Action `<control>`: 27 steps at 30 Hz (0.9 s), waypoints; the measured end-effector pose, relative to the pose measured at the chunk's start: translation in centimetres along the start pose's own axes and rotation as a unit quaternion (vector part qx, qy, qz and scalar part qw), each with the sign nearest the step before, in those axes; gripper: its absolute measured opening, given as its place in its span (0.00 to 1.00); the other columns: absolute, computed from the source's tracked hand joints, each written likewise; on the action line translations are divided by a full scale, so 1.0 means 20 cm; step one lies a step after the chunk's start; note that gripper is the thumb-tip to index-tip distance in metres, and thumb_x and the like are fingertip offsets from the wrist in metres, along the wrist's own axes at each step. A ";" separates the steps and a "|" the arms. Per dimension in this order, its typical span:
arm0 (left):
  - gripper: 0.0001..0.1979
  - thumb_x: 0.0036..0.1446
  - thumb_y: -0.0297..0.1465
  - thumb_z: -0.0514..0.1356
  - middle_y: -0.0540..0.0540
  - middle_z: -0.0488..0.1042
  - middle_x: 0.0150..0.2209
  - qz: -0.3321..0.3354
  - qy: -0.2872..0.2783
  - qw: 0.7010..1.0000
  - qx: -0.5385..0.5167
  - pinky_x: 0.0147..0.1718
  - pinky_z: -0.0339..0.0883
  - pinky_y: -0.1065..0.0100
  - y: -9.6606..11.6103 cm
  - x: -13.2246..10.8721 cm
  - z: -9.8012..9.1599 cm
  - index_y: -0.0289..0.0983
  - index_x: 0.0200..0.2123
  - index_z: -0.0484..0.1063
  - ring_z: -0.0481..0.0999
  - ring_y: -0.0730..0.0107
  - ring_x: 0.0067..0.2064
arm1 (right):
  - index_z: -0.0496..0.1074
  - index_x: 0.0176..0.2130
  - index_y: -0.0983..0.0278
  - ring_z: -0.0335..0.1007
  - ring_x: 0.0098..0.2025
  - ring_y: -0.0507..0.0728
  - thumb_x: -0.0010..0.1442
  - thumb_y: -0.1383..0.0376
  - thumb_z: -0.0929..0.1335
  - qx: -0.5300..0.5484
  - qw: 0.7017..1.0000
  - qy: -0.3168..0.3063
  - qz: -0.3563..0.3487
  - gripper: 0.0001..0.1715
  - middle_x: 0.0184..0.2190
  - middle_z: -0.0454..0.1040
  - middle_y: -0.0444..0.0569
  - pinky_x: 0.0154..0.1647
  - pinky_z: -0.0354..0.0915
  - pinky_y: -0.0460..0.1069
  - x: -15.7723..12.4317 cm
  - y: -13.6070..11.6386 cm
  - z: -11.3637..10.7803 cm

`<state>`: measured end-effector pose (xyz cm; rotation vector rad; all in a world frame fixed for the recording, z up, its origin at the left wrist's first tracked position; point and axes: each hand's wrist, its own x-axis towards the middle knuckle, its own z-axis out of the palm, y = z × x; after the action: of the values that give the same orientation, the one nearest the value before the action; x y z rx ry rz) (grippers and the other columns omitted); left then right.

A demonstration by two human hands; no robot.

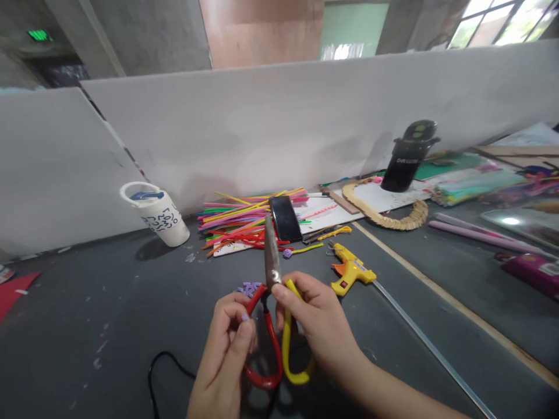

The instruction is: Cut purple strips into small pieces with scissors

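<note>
In the lower middle, my right hand (318, 320) grips a pair of scissors (272, 262), fingers wrapped at the yellow handle and thumb near the pivot. The blades point away from me and look closed. My left hand (227, 349) is closed beside the red handle, a small purple piece (245, 317) pinched between thumb and finger. Whether it also touches that handle I cannot tell. Just beyond lies a cluster of short purple pieces (250, 288). A purple bud on a yellow-green stem (305, 250) rests farther back.
Behind are a heap of coloured pipe cleaners (236, 218) and a phone (286, 218). A yellow glue gun (351, 269) with a long glue stick lies right. A white cup (161, 218) stands left, a black bottle (406, 160) back right. A white partition (262, 128) borders the table.
</note>
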<state>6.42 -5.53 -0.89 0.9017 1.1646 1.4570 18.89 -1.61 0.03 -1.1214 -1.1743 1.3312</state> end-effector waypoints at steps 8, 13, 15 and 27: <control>0.07 0.52 0.37 0.60 0.54 0.60 0.24 -0.029 -0.007 0.991 -0.131 0.22 0.53 0.75 -0.08 -0.05 0.05 0.40 0.31 0.66 0.58 0.78 0.22 | 0.64 0.25 0.65 0.56 0.17 0.47 0.55 0.56 0.66 0.050 0.998 0.032 -0.009 0.15 0.14 0.65 0.39 0.20 0.55 0.42 0.00 0.00 0.00; 0.09 0.52 0.37 0.61 0.54 0.61 0.24 0.018 -0.053 0.988 -0.141 0.22 0.53 0.75 -0.14 -0.07 0.07 0.40 0.26 0.66 0.59 0.78 0.22 | 0.63 0.24 0.64 0.55 0.17 0.47 0.56 0.56 0.65 0.047 0.998 0.034 -0.018 0.16 0.14 0.65 0.39 0.20 0.56 0.42 0.02 -0.03 -0.03; 0.10 0.49 0.38 0.63 0.52 0.64 0.27 -0.022 -0.089 0.987 -0.133 0.27 0.57 0.74 -0.13 -0.05 0.04 0.39 0.25 0.67 0.62 0.76 0.26 | 0.62 0.24 0.63 0.56 0.17 0.48 0.56 0.56 0.65 0.006 1.000 0.009 -0.017 0.16 0.14 0.64 0.39 0.19 0.55 0.42 0.05 -0.05 -0.06; 0.05 0.54 0.32 0.58 0.56 0.51 0.20 -0.168 -0.195 0.960 -0.105 0.19 0.44 0.76 0.06 0.07 -0.06 0.37 0.28 0.67 0.44 0.79 0.20 | 0.63 0.23 0.64 0.57 0.18 0.47 0.56 0.60 0.65 -0.042 0.996 -0.075 -0.012 0.14 0.14 0.64 0.38 0.21 0.56 0.42 0.05 -0.02 -0.01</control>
<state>4.59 -4.40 -0.10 0.7566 0.8042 1.0433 19.12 -0.67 0.42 -1.0784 -1.3600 1.3779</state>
